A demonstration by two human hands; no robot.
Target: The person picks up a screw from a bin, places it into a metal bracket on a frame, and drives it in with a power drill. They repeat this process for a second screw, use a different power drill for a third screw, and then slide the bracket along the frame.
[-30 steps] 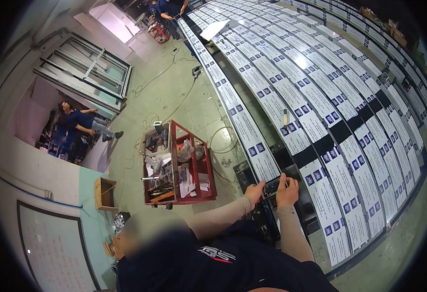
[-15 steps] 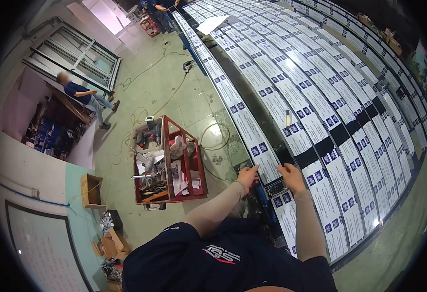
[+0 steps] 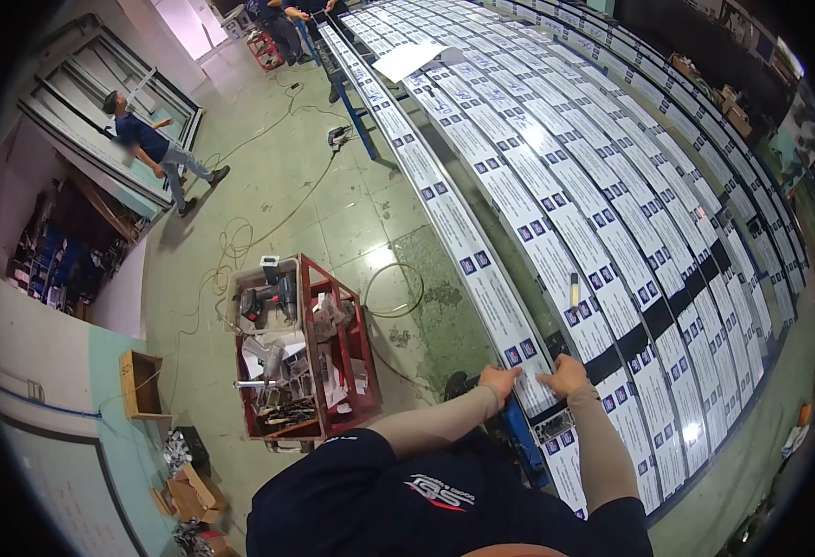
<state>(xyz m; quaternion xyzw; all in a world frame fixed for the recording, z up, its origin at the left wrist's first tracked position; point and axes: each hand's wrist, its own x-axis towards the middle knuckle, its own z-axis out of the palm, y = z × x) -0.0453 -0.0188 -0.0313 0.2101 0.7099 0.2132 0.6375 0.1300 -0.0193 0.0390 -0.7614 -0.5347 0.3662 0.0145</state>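
A long metal profile (image 3: 452, 227) covered in white printed film runs from my hands to the far end of the bench. My left hand (image 3: 500, 382) grips its left edge near the close end, thumb on top. My right hand (image 3: 567, 376) grips the right edge opposite, its thumb also on the film. The undersides of my fingers are hidden. Just below my hands the profile's open, hollow end (image 3: 554, 426) shows, above another film-covered profile (image 3: 567, 469). A yellow-and-black marker-like object (image 3: 575, 292) rests on the neighbouring profiles to the right.
Many film-covered profiles (image 3: 602, 218) lie side by side on my right, with a paper sheet (image 3: 414, 61) on them. A red tool cart (image 3: 361, 371) holding a drill (image 3: 273, 299) stands left. Cables and a hose (image 3: 394, 316) cross the floor. People stand far ahead; another person (image 3: 152, 148) is at left.
My view has tilted and shifted, so the cart and bench appear lower. Both hands keep their hold on the profile's end. The person at left has shifted stance, with arms now apart.
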